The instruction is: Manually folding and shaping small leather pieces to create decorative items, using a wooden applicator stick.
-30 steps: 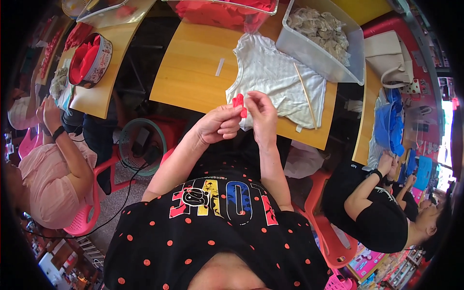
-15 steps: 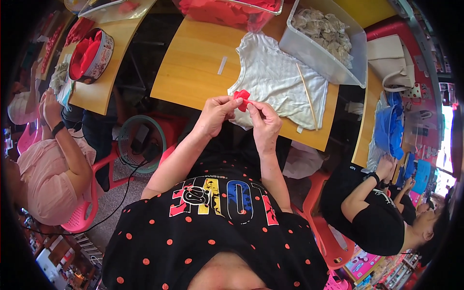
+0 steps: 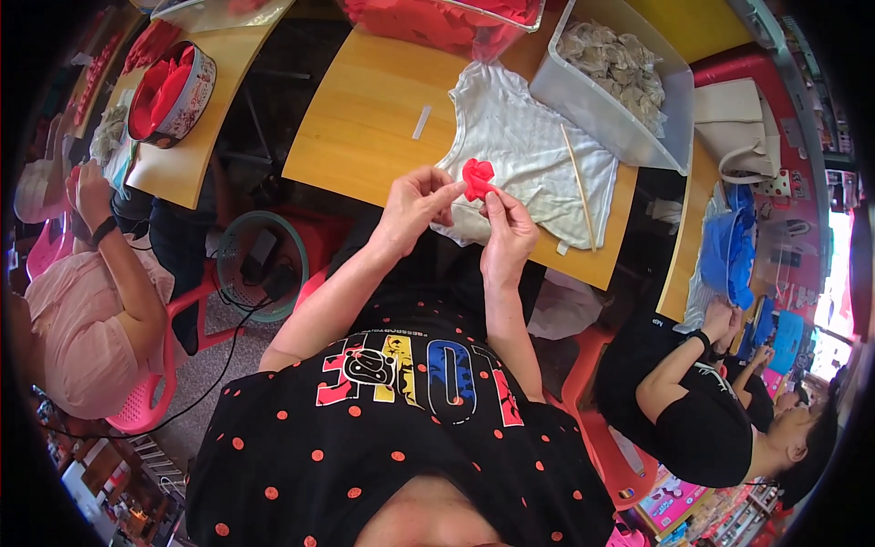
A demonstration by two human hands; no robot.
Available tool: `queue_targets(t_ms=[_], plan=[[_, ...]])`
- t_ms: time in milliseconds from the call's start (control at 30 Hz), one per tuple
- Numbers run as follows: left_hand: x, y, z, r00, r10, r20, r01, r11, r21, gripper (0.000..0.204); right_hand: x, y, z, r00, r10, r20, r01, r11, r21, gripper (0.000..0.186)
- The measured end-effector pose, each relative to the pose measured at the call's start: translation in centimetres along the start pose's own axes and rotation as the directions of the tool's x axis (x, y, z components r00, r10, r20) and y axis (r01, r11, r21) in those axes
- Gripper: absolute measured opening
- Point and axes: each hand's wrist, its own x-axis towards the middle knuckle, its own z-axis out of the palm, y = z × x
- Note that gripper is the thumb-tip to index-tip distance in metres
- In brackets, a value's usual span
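A small red fabric flower (image 3: 478,179) with folded petals is held over the near part of a white cloth garment (image 3: 538,137). My right hand (image 3: 509,239) pinches its lower edge between thumb and fingertips. My left hand (image 3: 412,208) is beside it, fingers partly bent and apart, the index fingertip at the flower's left edge. The garment is spread on the wooden table (image 3: 355,118). A thin wooden stick (image 3: 580,187) lies across its right side.
A clear bin of red pieces (image 3: 437,27) and a bin of beige bundled pieces (image 3: 629,109) stand at the back. A white strip (image 3: 421,122) lies on the table. People work on both sides, near a red-filled tin (image 3: 169,100) and a blue-filled container (image 3: 727,251).
The red flower has shifted slightly right and turned, its petals now facing up more. My left fingers have come off their pinch; my right hand keeps hold.
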Motion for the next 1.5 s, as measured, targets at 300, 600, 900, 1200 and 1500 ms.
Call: queue_targets(t_ms=[300,600,900,1200,1500], plan=[[0.4,-1.2,-0.4,0.996,-0.094,0.000,0.094,0.993,-0.067,0.021,-0.9,0.8,1.0,0.991,-0.038,0.132,0.049,0.995,-0.087,0.013],[0.3,-1.9,-0.4,0.961,-0.265,0.074,0.268,0.840,-0.472,0.012,-0.2,1.5,0.4,0.989,0.145,0.006,-0.144,0.976,0.165,0.008],[0.4,-0.6,-0.5,0.978,0.092,0.188,-0.007,0.911,-0.413,0.011,0.2,0.7,1.4,0.837,0.464,0.291,-0.548,0.705,0.450,0.009],[1.3,1.0,-2.6,0.978,0.138,0.156,-0.162,0.975,0.152,0.021,0.0,-1.6,2.2,0.933,-0.263,0.245,0.356,0.770,-0.529,0.027],[0.8,1.2,-2.6,0.951,0.102,0.292,-0.250,0.811,0.529,0.025,1.7,-0.8,0.3,0.912,0.206,0.355,0.039,0.818,-0.574,0.012]])
